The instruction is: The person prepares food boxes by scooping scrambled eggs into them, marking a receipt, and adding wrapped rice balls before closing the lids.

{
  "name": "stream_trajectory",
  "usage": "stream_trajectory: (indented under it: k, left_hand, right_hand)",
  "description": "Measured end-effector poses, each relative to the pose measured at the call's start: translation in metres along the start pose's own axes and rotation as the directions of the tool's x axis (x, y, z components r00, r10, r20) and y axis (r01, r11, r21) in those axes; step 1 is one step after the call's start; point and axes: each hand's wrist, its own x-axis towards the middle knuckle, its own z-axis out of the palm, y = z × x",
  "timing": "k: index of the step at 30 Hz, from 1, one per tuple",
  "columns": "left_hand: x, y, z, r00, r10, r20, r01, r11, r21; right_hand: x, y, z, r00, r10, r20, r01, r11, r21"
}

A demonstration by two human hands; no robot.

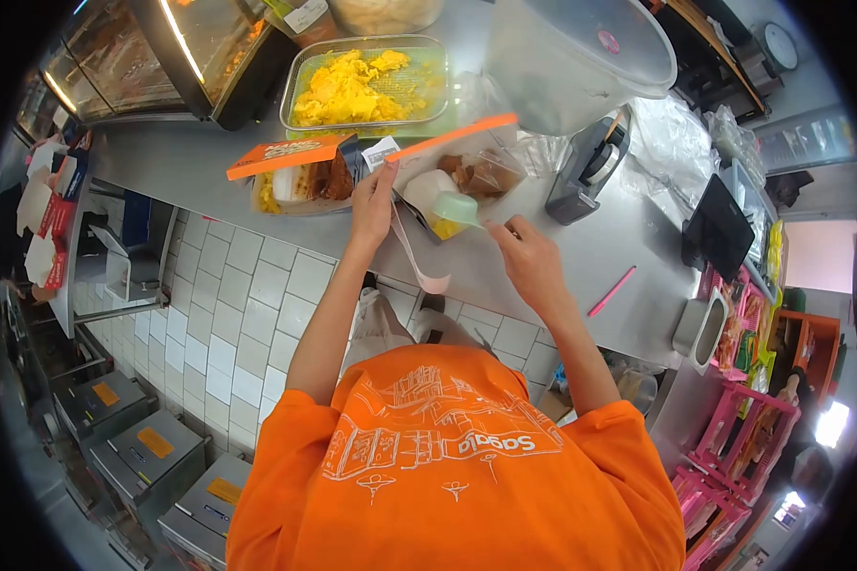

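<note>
My right hand [528, 257] is closed around the handle of a pale green ladle [457, 207]. The bowl of that ladle is over an open takeaway box [502, 143] with an orange edge, against a mound of white rice [428, 193]. Brown pieces of food [476, 176] lie beside the rice. At the box's left side, my left hand [373, 205] grips a pale pink ladle [433, 284], whose bowl hangs down past the counter edge. Its fingertips also reach the box's lid. Left of this hand stands another filled box [300, 176] with an orange lid.
Behind the boxes is a clear tray [436, 90] of yellow food. A large translucent tub [571, 67] and a grey device [588, 171] stand to the right. A pink pen [611, 291] lies on the metal counter [543, 252]. A lit display case [176, 57] is at upper left.
</note>
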Motion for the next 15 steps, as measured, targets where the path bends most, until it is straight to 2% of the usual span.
stream_trajectory:
  k: [2,4,5,6,7,8,9,10,12,13,14,15]
  left_hand:
    - [0.002,0.001,0.001,1.0,-0.003,0.014,0.002,0.999,0.043]
    - [0.004,0.006,0.003,1.0,-0.014,0.011,0.013,0.998,0.067]
    - [0.006,0.006,0.003,1.0,-0.012,0.007,0.011,0.998,0.063]
    - [0.009,0.006,0.001,0.997,-0.066,0.039,0.063,0.995,0.08]
    - [0.013,0.006,-0.001,0.991,-0.119,0.068,0.112,0.989,0.098]
    - [0.016,0.005,-0.002,0.992,-0.113,0.059,0.107,0.99,0.093]
    - [0.016,0.002,-0.002,0.998,-0.038,0.058,0.029,0.989,0.148]
    - [0.019,0.0,-0.004,0.998,0.042,0.051,-0.052,0.978,0.204]
    - [0.019,0.0,-0.004,0.994,0.105,0.036,-0.11,0.978,0.176]
    - [0.017,0.001,-0.003,0.987,0.15,0.056,-0.157,0.976,0.15]
    - [0.015,0.006,-0.005,0.993,0.062,0.103,-0.077,0.986,0.146]
    - [0.016,0.012,-0.007,0.988,-0.023,0.153,0.001,0.99,0.142]
  right_hand:
    - [-0.002,0.0,-0.001,1.0,0.004,-0.019,-0.004,0.999,-0.037]
    - [-0.005,0.004,0.004,0.989,0.045,-0.143,-0.031,0.995,0.097]
    - [-0.01,0.007,0.007,0.989,0.039,-0.142,-0.026,0.995,0.093]
    - [-0.016,0.011,0.012,0.931,0.36,-0.051,-0.304,0.847,0.435]
    - [-0.02,0.013,0.012,0.79,0.596,0.145,-0.516,0.518,0.682]
    - [-0.023,0.011,0.003,0.796,0.587,0.144,-0.51,0.525,0.681]
    - [-0.024,0.006,-0.011,0.717,0.625,0.309,-0.509,0.165,0.845]
    - [-0.021,0.002,-0.026,0.654,0.581,0.485,-0.446,-0.221,0.867]
    - [-0.011,0.0,-0.052,0.697,0.529,0.484,-0.367,-0.317,0.875]
    - [0.004,-0.002,-0.067,0.728,0.535,0.428,-0.342,-0.258,0.904]
    - [0.025,-0.002,-0.08,0.73,0.568,0.382,-0.362,-0.153,0.92]
    - [0.053,-0.007,-0.089,0.762,0.601,0.24,-0.362,0.089,0.928]
